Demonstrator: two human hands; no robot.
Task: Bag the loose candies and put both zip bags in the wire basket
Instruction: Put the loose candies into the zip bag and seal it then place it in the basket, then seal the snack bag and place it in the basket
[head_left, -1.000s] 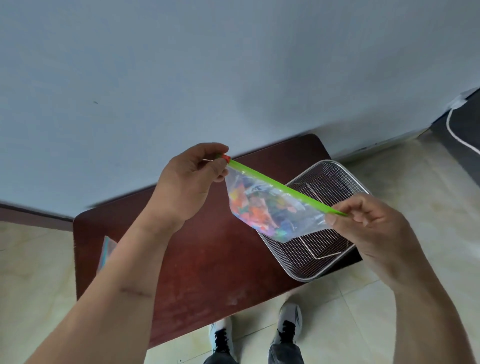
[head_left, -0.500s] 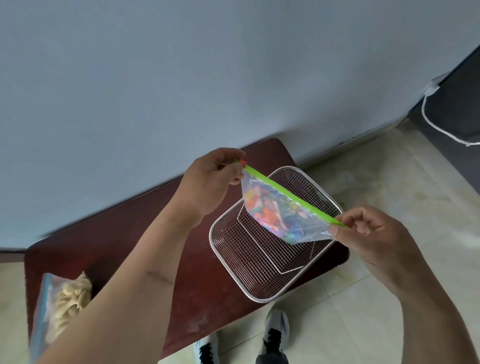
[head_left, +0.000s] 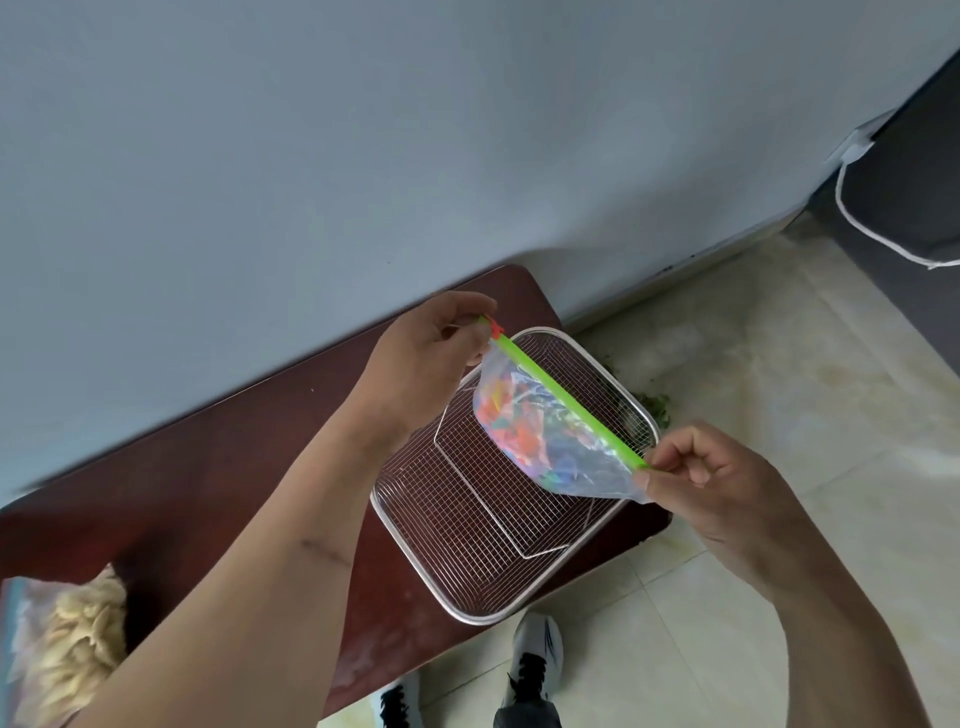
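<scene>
Right now you hold the candy bag stretched between both hands, in the air above the basket. Your left hand pinches the far end of the green zip strip, right at the small red slider, with thumb and fingers closed on it. Your right hand pinches the near end of the same strip, fingers curled tight around the corner of the bag. The strip runs taut and slanted from upper left to lower right, and the clear pouch hangs below it with the bright mixed candies bunched inside.

Under the bag, the basket sits on the right end of the dark red table, with nothing lying on its mesh; a folded wire handle rests flat on the mesh. The bag does not touch the basket as far as you can see.

At the left edge of the table lies the second bag, filled with pale, puffy pieces, well apart from the basket and partly hidden by your left forearm. Your shoes show on the tiled floor below the table edge. Some green scraps lie on the floor just beyond the basket's far corner.
</scene>
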